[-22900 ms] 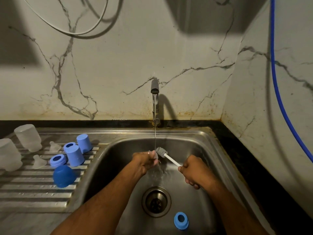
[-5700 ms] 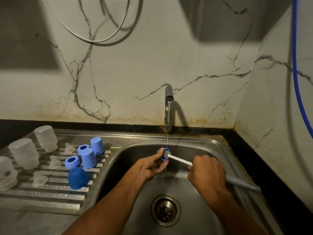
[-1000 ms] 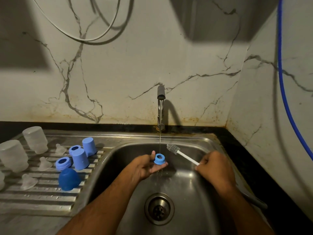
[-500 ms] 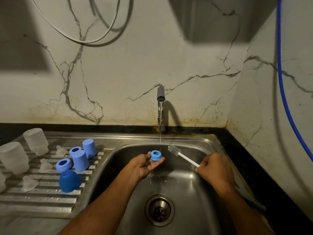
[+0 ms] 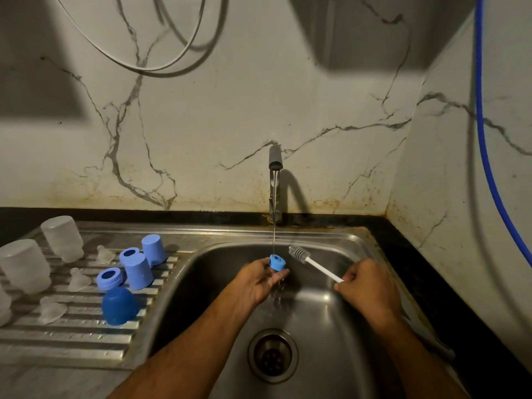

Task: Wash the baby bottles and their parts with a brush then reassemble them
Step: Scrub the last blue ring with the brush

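Under the running tap, left hand (image 5: 260, 279) now pinches the blue plastic collar ring (image 5: 277, 262) in rinse water; right-hand fingers (image 5: 349, 279) clamp the white bristle brush (image 5: 315, 265), withdrawn. Scrubbing done.

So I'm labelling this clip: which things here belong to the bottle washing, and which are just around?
Part of the job:
- blue ring held in left hand, under tap
- brush in right hand
- bottles, nipples, blue caps on drainboard

Just around:
- blue hose
- white cable
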Action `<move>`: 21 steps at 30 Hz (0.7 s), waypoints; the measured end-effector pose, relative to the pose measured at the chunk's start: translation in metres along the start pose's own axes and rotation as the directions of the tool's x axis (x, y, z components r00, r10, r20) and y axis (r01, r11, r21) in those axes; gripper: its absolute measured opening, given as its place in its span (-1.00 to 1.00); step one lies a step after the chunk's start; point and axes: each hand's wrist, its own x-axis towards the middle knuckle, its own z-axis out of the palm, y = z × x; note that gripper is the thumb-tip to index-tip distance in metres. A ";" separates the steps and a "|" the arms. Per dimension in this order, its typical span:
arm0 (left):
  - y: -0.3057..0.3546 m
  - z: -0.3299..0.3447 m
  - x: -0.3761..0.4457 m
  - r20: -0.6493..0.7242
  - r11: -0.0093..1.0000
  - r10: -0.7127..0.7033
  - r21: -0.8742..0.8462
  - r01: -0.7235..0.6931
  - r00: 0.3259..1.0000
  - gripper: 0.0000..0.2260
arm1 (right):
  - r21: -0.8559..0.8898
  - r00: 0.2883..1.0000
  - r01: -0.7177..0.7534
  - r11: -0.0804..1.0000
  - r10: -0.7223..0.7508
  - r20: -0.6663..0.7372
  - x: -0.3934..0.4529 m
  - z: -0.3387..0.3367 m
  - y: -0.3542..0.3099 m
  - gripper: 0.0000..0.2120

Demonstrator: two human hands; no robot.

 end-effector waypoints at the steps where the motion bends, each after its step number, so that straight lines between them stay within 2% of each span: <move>1: -0.001 0.001 -0.001 0.005 1.000 -0.009 0.010 0.009 1.000 -0.65 | -0.001 1.000 0.002 1.000 -0.002 0.004 0.000 0.000 0.000 -0.83; 10: 0.002 -0.014 -0.016 0.090 0.998 -0.063 -0.008 0.064 0.994 -0.68 | 0.002 1.000 -0.014 1.000 0.014 0.021 0.000 0.001 -0.002 -0.83; 21: 0.014 -0.031 -0.021 0.108 0.992 -0.003 -0.125 0.016 0.994 -0.69 | 0.034 1.000 -0.007 0.999 0.006 0.019 -0.002 0.006 -0.001 -0.83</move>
